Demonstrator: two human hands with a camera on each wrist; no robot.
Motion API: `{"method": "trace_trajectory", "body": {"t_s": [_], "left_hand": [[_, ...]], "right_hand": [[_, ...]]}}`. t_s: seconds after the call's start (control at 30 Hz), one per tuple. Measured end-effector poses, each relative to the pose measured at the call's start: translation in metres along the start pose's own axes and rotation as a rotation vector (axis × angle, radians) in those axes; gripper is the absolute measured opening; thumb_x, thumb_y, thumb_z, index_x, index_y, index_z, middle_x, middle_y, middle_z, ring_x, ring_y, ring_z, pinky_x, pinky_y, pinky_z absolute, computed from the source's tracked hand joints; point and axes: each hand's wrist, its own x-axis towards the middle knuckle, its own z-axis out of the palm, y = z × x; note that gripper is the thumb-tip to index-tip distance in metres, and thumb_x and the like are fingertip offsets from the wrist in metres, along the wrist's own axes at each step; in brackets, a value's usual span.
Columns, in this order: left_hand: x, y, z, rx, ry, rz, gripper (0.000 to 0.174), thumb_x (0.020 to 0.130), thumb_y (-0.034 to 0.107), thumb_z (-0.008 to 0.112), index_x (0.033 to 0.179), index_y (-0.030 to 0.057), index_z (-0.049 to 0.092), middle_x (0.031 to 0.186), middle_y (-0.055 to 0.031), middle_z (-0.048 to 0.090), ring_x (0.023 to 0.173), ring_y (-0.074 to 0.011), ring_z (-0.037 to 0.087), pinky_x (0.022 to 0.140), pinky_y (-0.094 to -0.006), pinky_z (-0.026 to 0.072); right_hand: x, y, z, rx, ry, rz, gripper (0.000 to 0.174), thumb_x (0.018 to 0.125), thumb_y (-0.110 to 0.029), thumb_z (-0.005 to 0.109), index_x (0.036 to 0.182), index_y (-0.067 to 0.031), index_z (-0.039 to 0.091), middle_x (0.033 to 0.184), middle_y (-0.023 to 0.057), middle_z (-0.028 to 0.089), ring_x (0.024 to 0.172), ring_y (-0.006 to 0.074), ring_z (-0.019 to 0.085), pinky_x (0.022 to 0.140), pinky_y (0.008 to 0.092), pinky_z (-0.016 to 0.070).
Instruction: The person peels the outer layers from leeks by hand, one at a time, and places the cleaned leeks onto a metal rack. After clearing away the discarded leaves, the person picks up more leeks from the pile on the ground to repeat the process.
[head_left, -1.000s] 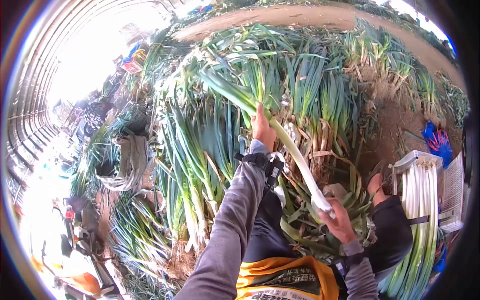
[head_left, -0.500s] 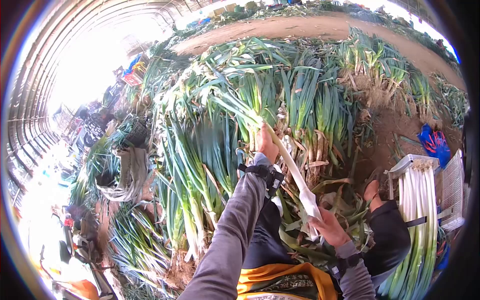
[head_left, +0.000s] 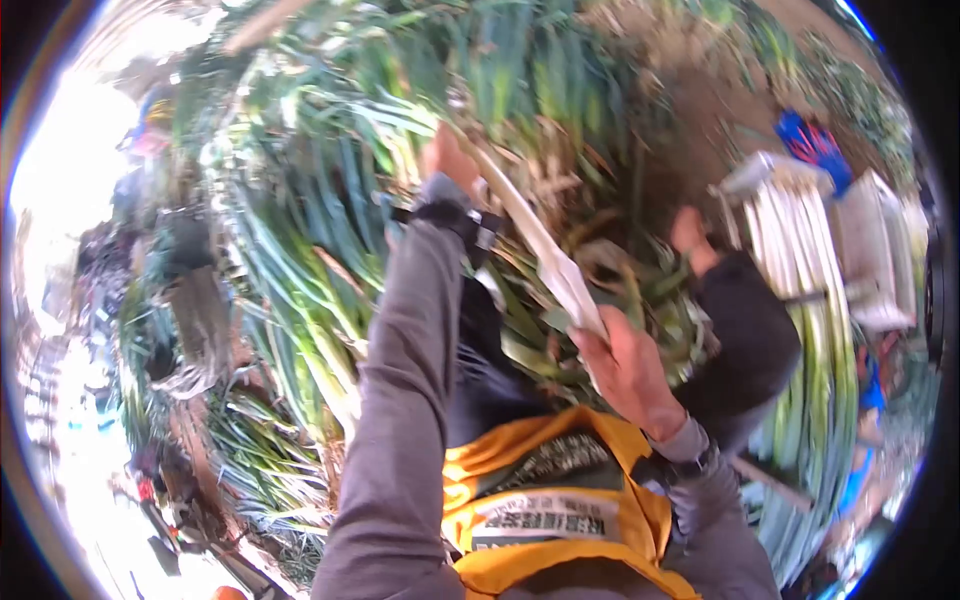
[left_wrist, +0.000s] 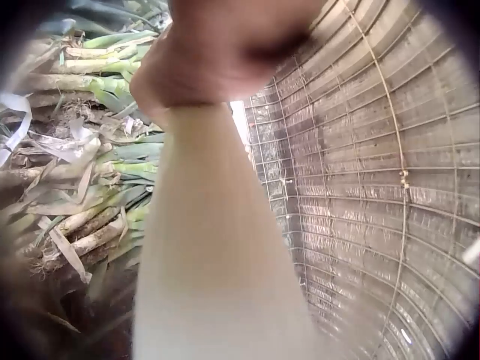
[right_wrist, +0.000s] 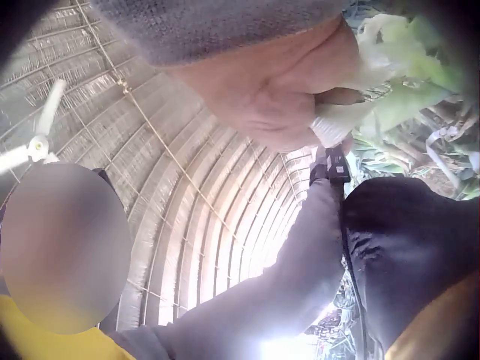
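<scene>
A long green onion [head_left: 515,205] slants across the head view, its green leaves at upper left and its white shank toward the person. My left hand [head_left: 449,160] grips it where the leaves meet the shank. At the lower end, my right hand [head_left: 632,370] pinches a loose whitish outer skin [head_left: 572,288] that stretches off the shank. The shank [left_wrist: 217,240] fills the middle of the left wrist view, below the left hand. In the right wrist view, curled fingers and thumb hold the pale skin [right_wrist: 337,127].
Heaped untrimmed green onions [head_left: 290,260] lie ahead and left. Discarded leaves [head_left: 520,340] cover the ground between the legs. At right, a white crate [head_left: 765,175] stands by a row of peeled green onions [head_left: 795,245], with a blue bag [head_left: 812,150] behind. A bare foot [head_left: 690,232] is near.
My right hand has drawn back toward the body, the loose skin stretching longer from the shank. My left hand keeps its grip near the leaves. The head view has tilted down and turned right.
</scene>
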Motion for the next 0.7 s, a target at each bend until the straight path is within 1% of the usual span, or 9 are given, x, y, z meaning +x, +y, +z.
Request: {"method": "trace_trajectory", "body": {"t_s": [0.1, 0.13, 0.23, 0.3, 0.37, 0.43, 0.53, 0.6, 0.7], "left_hand": [[0.009, -0.005, 0.032, -0.860, -0.005, -0.501, 0.013, 0.091, 0.006, 0.053, 0.100, -0.0030, 0.052, 0.086, -0.0205, 0.061, 0.075, -0.0343, 0.063, 0.069, -0.0467, 0.0532], [0.014, 0.028, 0.025, -1.311, 0.135, -0.952, 0.018, 0.097, 0.015, 0.052, 0.100, -0.0025, 0.053, 0.085, -0.0188, 0.061, 0.072, -0.0316, 0.062, 0.067, -0.0459, 0.0535], [0.018, 0.031, 0.038, -1.269, 0.105, -0.990, 0.033, 0.102, 0.033, 0.047, 0.102, 0.0000, 0.053, 0.086, -0.0158, 0.060, 0.070, -0.0282, 0.061, 0.065, -0.0435, 0.0538], [0.007, 0.012, 0.050, -1.156, 0.043, -0.726, 0.035, 0.100, 0.037, 0.051, 0.104, 0.0035, 0.055, 0.090, -0.0144, 0.062, 0.072, -0.0274, 0.061, 0.065, -0.0433, 0.0531], [0.017, 0.015, 0.044, -1.055, 0.187, -0.756, 0.037, 0.098, 0.042, 0.054, 0.100, 0.0054, 0.057, 0.085, -0.0104, 0.059, 0.070, -0.0237, 0.059, 0.060, -0.0404, 0.0505], [0.042, 0.013, 0.022, -1.041, 0.451, -0.939, 0.040, 0.096, 0.047, 0.057, 0.095, 0.0073, 0.058, 0.080, -0.0063, 0.056, 0.067, -0.0201, 0.057, 0.055, -0.0375, 0.0479], [0.050, 0.012, -0.018, -1.051, 0.685, -0.760, 0.036, 0.099, 0.043, 0.056, 0.110, 0.0081, 0.054, 0.073, -0.0026, 0.050, 0.053, -0.0187, 0.049, 0.047, -0.0362, 0.0436], [0.046, 0.012, -0.011, -1.021, 0.672, -0.547, 0.038, 0.100, 0.040, 0.056, 0.118, 0.0073, 0.051, 0.075, -0.0025, 0.051, 0.052, -0.0171, 0.047, 0.046, -0.0341, 0.0416], [0.038, 0.049, -0.026, -1.166, 0.529, -0.481, 0.038, 0.098, 0.037, 0.061, 0.122, 0.0095, 0.050, 0.084, -0.0046, 0.055, 0.061, -0.0159, 0.056, 0.049, -0.0312, 0.0477]], "right_hand": [[-0.016, 0.006, -0.011, -0.004, 0.022, 0.043, 0.021, 0.098, -0.020, 0.061, 0.101, -0.0010, 0.052, 0.075, 0.0249, 0.061, 0.072, 0.0468, 0.061, 0.056, 0.0469, 0.0449], [-0.017, 0.004, -0.014, 0.036, 0.017, 0.048, 0.022, 0.098, -0.020, 0.061, 0.102, -0.0009, 0.052, 0.075, 0.0246, 0.061, 0.072, 0.0468, 0.061, 0.056, 0.0464, 0.0450], [-0.029, 0.002, -0.015, 0.003, 0.064, 0.030, 0.018, 0.098, -0.017, 0.061, 0.102, -0.0002, 0.054, 0.074, 0.0238, 0.060, 0.071, 0.0463, 0.061, 0.055, 0.0430, 0.0458], [-0.040, -0.004, -0.016, 0.022, 0.147, 0.016, 0.012, 0.096, -0.011, 0.060, 0.100, -0.0006, 0.056, 0.070, 0.0228, 0.058, 0.066, 0.0441, 0.061, 0.052, 0.0390, 0.0449], [-0.057, -0.011, -0.026, 0.030, 0.060, 0.201, 0.009, 0.096, -0.010, 0.061, 0.097, -0.0018, 0.057, 0.067, 0.0203, 0.058, 0.056, 0.0346, 0.062, 0.050, 0.0367, 0.0443], [-0.096, 0.002, -0.039, -0.112, 0.050, 0.081, 0.008, 0.094, -0.010, 0.062, 0.096, -0.0024, 0.059, 0.064, 0.0099, 0.054, 0.056, 0.0088, 0.053, 0.049, 0.0325, 0.0437], [-0.117, 0.026, -0.078, -0.182, 0.250, 0.097, 0.026, 0.085, -0.027, 0.068, 0.086, -0.0028, 0.058, 0.064, 0.0050, 0.050, 0.056, 0.0121, 0.049, 0.051, 0.0312, 0.0400], [-0.069, 0.010, -0.093, 0.265, 0.386, 0.179, 0.008, 0.092, -0.005, 0.062, 0.100, -0.0034, 0.061, 0.073, 0.0077, 0.061, 0.063, 0.0105, 0.059, 0.053, 0.0290, 0.0447], [-0.007, 0.071, -0.106, -0.886, 0.579, -0.431, 0.055, 0.089, -0.008, 0.064, 0.142, -0.0011, 0.049, 0.140, 0.0238, 0.046, 0.126, 0.0402, 0.045, 0.103, 0.0447, 0.0396]]}}
